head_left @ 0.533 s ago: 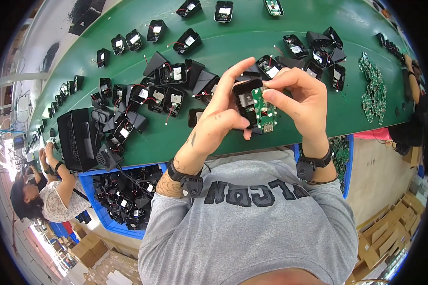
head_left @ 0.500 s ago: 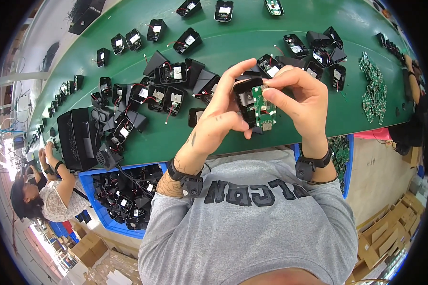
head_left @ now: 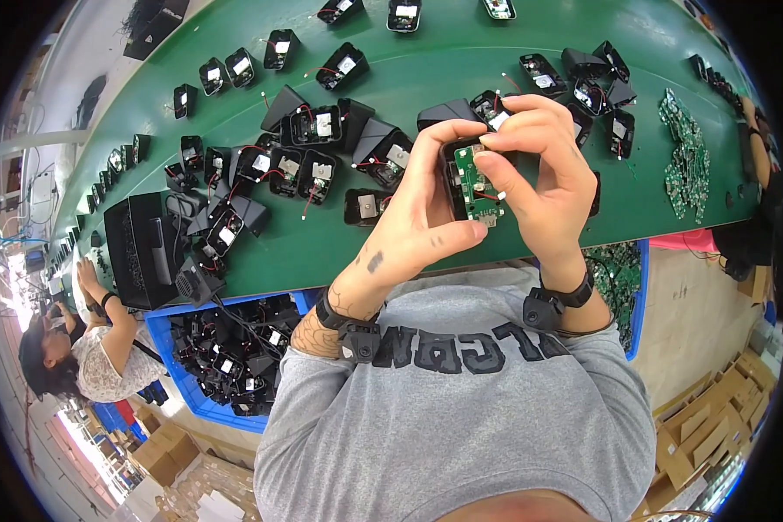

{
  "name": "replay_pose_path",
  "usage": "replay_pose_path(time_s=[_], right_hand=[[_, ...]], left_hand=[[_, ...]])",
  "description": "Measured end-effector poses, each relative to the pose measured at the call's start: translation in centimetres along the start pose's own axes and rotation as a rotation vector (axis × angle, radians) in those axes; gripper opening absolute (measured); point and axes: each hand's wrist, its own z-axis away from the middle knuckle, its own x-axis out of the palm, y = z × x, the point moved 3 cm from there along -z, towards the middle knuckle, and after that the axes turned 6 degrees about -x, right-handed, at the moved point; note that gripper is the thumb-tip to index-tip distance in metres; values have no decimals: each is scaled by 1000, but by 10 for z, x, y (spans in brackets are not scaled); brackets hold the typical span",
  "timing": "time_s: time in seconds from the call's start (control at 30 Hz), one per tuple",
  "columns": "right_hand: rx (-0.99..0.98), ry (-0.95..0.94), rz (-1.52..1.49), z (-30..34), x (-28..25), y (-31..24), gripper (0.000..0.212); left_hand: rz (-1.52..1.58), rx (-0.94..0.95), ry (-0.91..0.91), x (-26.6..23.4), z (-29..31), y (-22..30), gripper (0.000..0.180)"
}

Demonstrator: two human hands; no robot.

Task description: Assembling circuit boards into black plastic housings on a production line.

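Note:
My left hand (head_left: 411,228) is wrapped round a black plastic housing (head_left: 450,174), its thumb by the lower end of a green circuit board (head_left: 474,181). My right hand (head_left: 552,178) grips the board's upper right side between thumb and fingers. The board lies over the housing's open face; whether it is seated inside I cannot tell. A metal connector (head_left: 487,218) sits at the board's lower end, and a short red wire crosses its right side. My fingers hide much of the housing.
Open black housings (head_left: 319,126) with red wires are clustered on the green table (head_left: 313,248). Loose circuit boards (head_left: 685,161) lie piled at right. A blue bin (head_left: 183,396) of black parts stands below the table's near edge. At far left a person (head_left: 104,357) works.
The board has come left against the housing and now overlaps its open face. My left thumb has moved to the board's lower end, and my right fingers have closed round the top.

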Motion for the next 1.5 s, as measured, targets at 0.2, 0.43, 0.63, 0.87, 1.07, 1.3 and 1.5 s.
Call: replay_pose_path(time_s=[0.2,0.43,0.63,0.87,1.07,1.3,1.5], right_hand=[[104,42,-101,7,-1,4,16],[95,61,-85,8,0,3,17],[-166,25,166,4,-2,0,21],[295,19,-256,10,1,-3,43],[707,-300,-719,19,-6,-9,47],[652,-347,-573,14,-2,3,49],[659,-331,-391,15,2,4,55]], left_hand=[[9,15,5,4,-1,-2,75],[-72,99,5,5,-2,-2,72],[-89,68,-6,4,-1,-3,69],[-41,25,-70,7,2,-1,71],[-427,192,-84,12,4,2,83],[-204,132,6,7,-2,-7,76],[-185,94,-15,-4,-3,-18,76]])
